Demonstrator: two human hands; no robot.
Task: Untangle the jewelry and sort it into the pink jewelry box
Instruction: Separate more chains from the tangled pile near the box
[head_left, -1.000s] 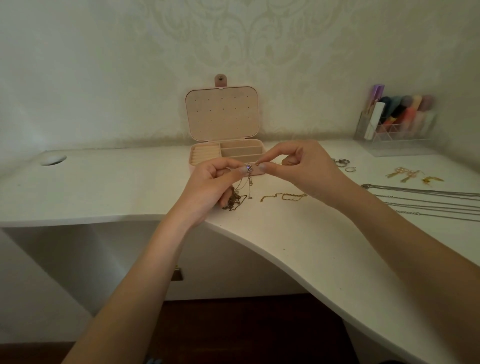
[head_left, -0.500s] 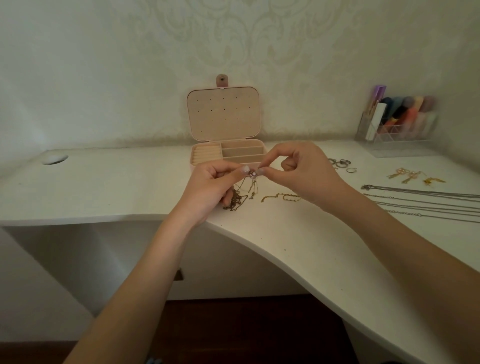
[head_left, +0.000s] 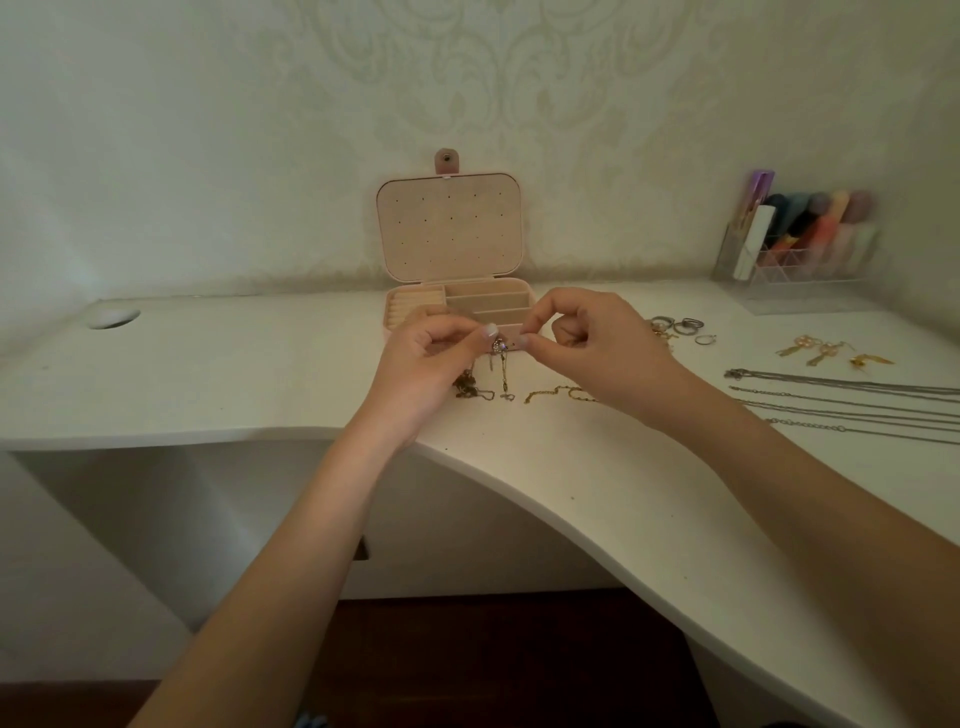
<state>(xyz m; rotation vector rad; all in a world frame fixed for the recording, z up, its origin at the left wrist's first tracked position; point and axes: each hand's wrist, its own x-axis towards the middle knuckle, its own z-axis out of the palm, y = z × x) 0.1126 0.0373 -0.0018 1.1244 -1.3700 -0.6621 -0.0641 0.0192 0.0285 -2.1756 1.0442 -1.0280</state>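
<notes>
The left hand (head_left: 426, 358) pinches a small jewelled charm (head_left: 500, 344) between thumb and forefinger, its other fingers curled beneath. The right hand (head_left: 597, 345) meets it from the other side, thumb and forefinger pressed together on what looks like a fine chain at the charm, though the link is too small to make out. Thin chains hang down from the charm to a dark tangled clump (head_left: 467, 387) lying on the desk (head_left: 234, 374) just under the left hand. A short gold chain (head_left: 553, 392) lies loose on the desk near the right wrist.

Just behind the fingers stands the pink jewelry box (head_left: 452, 228), lid upright against the wall, its divided tray open to view.

To the right, well apart from the hands, a few rings (head_left: 680, 327) sit in a cluster, gold earrings (head_left: 826, 353) lie beyond them, and several long silver necklaces (head_left: 852, 400) stretch side by side toward the desk's right edge. A clear organizer (head_left: 800, 244) with coloured tubes stands at the wall.
</notes>
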